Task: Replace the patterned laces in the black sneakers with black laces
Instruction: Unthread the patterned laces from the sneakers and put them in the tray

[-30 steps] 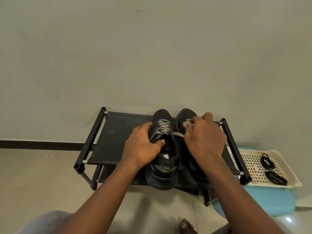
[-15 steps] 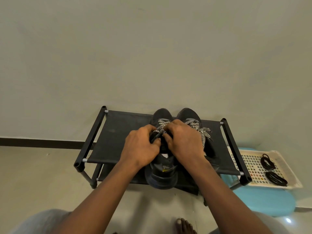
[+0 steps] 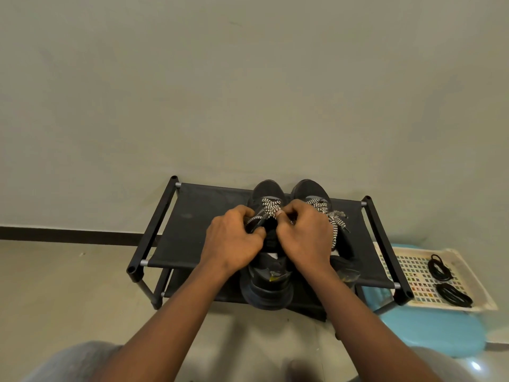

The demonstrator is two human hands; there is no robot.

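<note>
2 black sneakers stand side by side on the top shelf of a black shoe rack (image 3: 198, 216), toes to the wall and heels toward the person, which puts the lacing within reach of both hands. Both hands are on the left sneaker (image 3: 268, 288). The left hand (image 3: 234, 238) has its fingers curled, pinching the patterned lace (image 3: 271, 206) at the left side of the eyelets. The right hand (image 3: 305, 235) is curled too, thumb and forefinger nipping the same lace from the right. Gripping from 2 sides probably steadies the shoe while the knot or top crossing is worked loose; the contact under the knuckles is hidden. On the right sneaker (image 3: 309, 188), the second patterned lace (image 3: 333, 219) lies slack over the outer side, apparently untied but not pulled from the eyelets. The black laces (image 3: 440, 267), 2 coils, lie in a white tray (image 3: 391, 260) on a blue stool (image 3: 440, 334) just right of the rack, well apart from the shoes, likely staged for threading. Judgement: early stage, old laces coming off, 0 black laces fitted. Next move calls for drawing the lace out eyelet by eyelet.
</note>
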